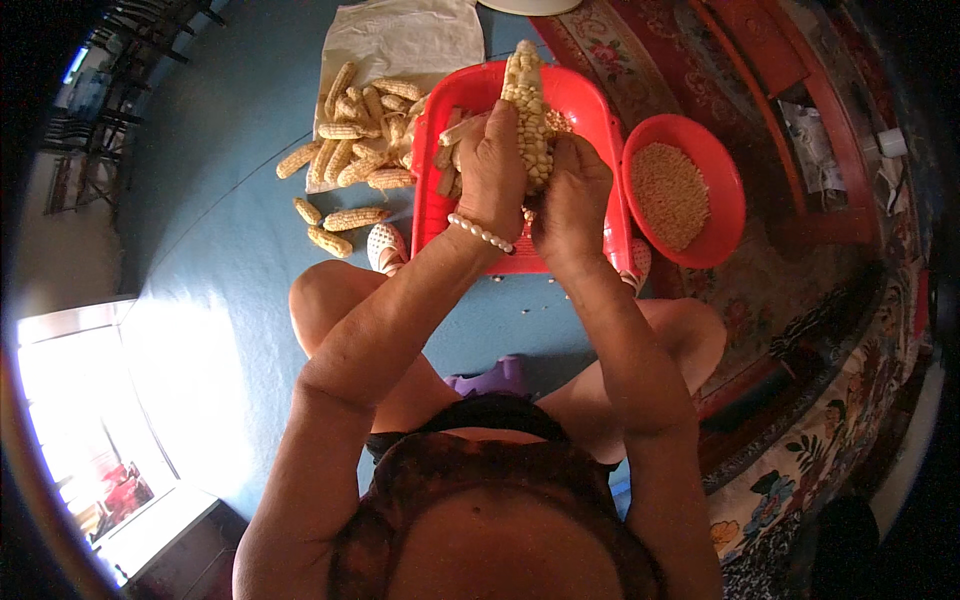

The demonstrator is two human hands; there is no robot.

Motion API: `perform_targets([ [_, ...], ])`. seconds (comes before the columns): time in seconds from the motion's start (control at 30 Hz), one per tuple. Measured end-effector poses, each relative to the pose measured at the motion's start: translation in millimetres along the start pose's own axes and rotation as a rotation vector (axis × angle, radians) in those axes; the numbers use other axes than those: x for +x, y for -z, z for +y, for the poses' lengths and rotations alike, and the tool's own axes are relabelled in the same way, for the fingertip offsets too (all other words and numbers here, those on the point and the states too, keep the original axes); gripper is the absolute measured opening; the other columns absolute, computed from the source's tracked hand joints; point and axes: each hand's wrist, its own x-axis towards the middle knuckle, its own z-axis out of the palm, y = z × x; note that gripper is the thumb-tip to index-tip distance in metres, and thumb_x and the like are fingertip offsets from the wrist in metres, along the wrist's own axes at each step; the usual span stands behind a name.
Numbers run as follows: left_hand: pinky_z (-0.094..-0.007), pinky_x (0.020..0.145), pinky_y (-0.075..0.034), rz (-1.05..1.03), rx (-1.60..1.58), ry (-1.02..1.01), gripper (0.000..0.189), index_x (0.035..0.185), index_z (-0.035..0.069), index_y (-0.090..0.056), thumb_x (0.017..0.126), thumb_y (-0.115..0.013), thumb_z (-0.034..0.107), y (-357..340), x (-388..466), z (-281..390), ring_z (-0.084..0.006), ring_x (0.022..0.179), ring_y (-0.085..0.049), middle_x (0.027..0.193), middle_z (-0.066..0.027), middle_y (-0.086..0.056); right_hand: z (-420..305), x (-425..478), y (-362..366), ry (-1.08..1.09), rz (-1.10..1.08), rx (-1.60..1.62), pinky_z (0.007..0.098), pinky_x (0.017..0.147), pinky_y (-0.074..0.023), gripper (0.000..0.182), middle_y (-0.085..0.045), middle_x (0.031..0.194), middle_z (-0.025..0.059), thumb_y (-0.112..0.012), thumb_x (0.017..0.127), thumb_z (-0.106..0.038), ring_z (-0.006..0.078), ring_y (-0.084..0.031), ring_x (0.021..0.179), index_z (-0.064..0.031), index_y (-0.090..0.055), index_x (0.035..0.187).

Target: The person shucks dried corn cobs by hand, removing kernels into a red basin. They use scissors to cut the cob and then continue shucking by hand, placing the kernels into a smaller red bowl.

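Observation:
My left hand (491, 165) is closed around an ear of dried corn (531, 112), its tip pointing away from me. At the ear's lower right side, my right hand (574, 191) presses with curled fingers; whether it grips the ear or loose kernels is hidden. Both hands are over a red plastic tray (517, 262). Bare corn cobs (447, 159) lie along the tray's left side, and loose kernels (559, 120) show near its far right part.
Many corn ears (360, 154) lie on a pale cloth sack (405, 37), several on the blue floor. A red bowl (731, 214) of kernels (670, 195) stands right of the tray. White shoes (386, 244) flank the tray; a purple stool (495, 377) is beneath me.

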Motion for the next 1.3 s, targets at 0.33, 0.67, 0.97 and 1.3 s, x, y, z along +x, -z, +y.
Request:
perform_targets([
  [0.33,-0.0364,0.063,-0.047,0.006,0.243,-0.232,0.029,0.104,0.003,-0.049,0.081,-0.050,0.021,5.7,-4.8,1.1,-0.0278,0.078,-0.060,0.084,-0.0182,-0.060,-4.6,-8.4,-1.1,0.278,-0.131,-0.418,0.0308,0.062,-0.0422,0.027,-0.055,0.077,0.0101,-0.043,0.088,-0.025,0.0177,-0.051,0.069,0.0009,-0.053,0.085],
  [0.67,-0.0345,0.064,-0.048,0.038,-0.244,-0.006,0.026,0.099,0.006,-0.052,0.086,-0.043,0.027,0.1,0.4,-12.7,-0.0239,0.074,-0.060,0.083,-0.0117,-0.061,16.2,4.1,7.0,0.149,0.023,-0.318,0.0265,0.056,-0.0439,0.024,-0.054,0.077,0.0032,-0.040,0.090,-0.020,0.0096,-0.049,0.064,-0.0004,-0.052,0.084],
  [0.97,-0.0322,0.069,-0.048,0.052,-0.459,0.249,0.028,0.097,0.008,-0.053,0.087,-0.039,0.030,0.4,-1.5,-1.1,-0.0189,0.077,-0.058,0.087,-0.0072,-0.060,4.4,-11.4,-3.0,0.364,-0.018,-0.422,0.0359,0.063,-0.0398,0.026,-0.054,0.072,0.0133,-0.039,0.087,-0.020,0.0226,-0.049,0.067,0.0011,-0.051,0.077],
  [1.3,-0.0345,0.074,-0.045,0.010,0.326,-0.106,0.025,0.102,0.003,-0.050,0.084,-0.044,0.020,7.3,-3.0,-19.9,-0.0245,0.086,-0.056,0.095,-0.0127,-0.057,9.8,-14.2,10.2,0.345,-0.003,-0.449,0.0373,0.059,-0.0393,0.031,-0.051,0.066,0.0143,-0.040,0.088,-0.025,0.0237,-0.048,0.062,0.0023,-0.050,0.076],
])
